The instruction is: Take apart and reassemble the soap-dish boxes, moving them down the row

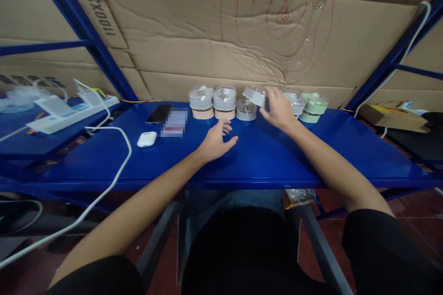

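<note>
My right hand (278, 109) grips a clear-lidded grey case (255, 96), which is tilted above another grey case (246, 109) standing on the blue table (263, 161). To the left are two stacks, each with a grey case (224, 97) on a pinkish one (202, 113). Partly hidden behind my right hand is a further pale case (295, 101), and right of it a green case (314, 103) sits on another green one. My left hand (215, 142) is in front of the stacks, its fingers apart and holding nothing.
A white earbud case (147, 138), a dark phone (159, 113) and a blurred-out item (175, 122) lie at the table's left. A white cable (121, 170) hangs across the left side. Power strips (72, 113) and a cardboard box (394, 118) flank the table. Cardboard stands behind.
</note>
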A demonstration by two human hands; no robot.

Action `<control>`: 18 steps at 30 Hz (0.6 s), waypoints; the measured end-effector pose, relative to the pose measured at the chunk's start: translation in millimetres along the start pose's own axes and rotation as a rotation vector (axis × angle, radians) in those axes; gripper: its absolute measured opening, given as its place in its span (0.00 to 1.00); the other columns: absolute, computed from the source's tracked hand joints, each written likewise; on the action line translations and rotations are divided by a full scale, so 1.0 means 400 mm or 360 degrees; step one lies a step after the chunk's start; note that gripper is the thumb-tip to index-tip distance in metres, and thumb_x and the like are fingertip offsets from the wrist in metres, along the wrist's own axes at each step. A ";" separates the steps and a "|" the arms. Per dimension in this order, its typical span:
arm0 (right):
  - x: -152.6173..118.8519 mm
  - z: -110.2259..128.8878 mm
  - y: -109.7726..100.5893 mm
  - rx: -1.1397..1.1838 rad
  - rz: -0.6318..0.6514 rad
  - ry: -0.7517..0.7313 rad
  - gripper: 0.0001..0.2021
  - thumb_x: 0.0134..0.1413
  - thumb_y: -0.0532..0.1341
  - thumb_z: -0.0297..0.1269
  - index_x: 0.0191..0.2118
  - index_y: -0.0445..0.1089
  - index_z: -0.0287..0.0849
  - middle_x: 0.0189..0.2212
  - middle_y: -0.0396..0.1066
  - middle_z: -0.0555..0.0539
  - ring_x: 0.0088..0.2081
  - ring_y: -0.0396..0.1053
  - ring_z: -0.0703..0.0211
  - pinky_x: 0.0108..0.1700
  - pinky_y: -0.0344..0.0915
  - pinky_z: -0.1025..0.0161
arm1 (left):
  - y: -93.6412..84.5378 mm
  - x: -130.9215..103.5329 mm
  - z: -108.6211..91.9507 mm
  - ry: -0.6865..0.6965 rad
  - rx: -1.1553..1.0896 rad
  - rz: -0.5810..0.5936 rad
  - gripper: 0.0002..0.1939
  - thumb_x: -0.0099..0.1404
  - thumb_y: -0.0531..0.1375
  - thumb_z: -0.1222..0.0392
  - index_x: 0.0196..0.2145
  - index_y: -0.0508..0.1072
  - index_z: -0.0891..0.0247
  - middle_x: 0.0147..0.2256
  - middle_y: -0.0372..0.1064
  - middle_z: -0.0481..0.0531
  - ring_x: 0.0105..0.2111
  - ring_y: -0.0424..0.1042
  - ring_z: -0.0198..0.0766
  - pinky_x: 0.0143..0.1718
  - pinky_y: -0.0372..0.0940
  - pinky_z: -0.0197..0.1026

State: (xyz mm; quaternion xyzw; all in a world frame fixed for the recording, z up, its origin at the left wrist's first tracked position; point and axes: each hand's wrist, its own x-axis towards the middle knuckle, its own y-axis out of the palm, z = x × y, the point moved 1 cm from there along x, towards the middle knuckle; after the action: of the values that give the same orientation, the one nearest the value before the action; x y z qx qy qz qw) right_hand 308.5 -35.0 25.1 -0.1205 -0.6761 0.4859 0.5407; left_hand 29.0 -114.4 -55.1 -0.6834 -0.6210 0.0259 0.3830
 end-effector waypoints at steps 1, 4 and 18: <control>-0.011 -0.010 -0.019 0.0109 -0.0106 0.0010 0.38 0.60 0.65 0.38 0.75 0.64 0.37 0.72 0.70 0.27 0.70 0.69 0.22 0.73 0.66 0.28 | -0.001 0.002 -0.001 -0.0014 -0.0088 -0.0035 0.31 0.68 0.74 0.48 0.61 0.69 0.59 0.55 0.80 0.61 0.56 0.82 0.53 0.62 0.78 0.62; -0.058 -0.023 -0.064 0.0505 -0.0218 -0.0057 0.33 0.53 0.69 0.42 0.66 0.70 0.45 0.63 0.78 0.33 0.62 0.76 0.29 0.65 0.75 0.33 | -0.002 0.008 -0.002 -0.0086 -0.0457 -0.0080 0.39 0.65 0.77 0.44 0.65 0.67 0.60 0.59 0.79 0.67 0.61 0.80 0.58 0.67 0.74 0.64; -0.160 0.054 -0.010 0.1129 0.0661 -0.0413 0.47 0.48 0.83 0.58 0.69 0.71 0.46 0.66 0.77 0.34 0.66 0.76 0.31 0.71 0.72 0.34 | -0.006 -0.009 -0.016 -0.0115 -0.0358 0.0258 0.63 0.50 0.86 0.40 0.74 0.64 0.62 0.67 0.74 0.70 0.69 0.75 0.68 0.73 0.68 0.71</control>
State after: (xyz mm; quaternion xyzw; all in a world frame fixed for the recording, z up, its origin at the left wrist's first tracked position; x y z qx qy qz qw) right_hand 316.4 -92.5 -9.8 0.0015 -0.4911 0.7978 0.3499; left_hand 29.5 -121.0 -50.7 -0.7686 -0.5761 0.0116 0.2778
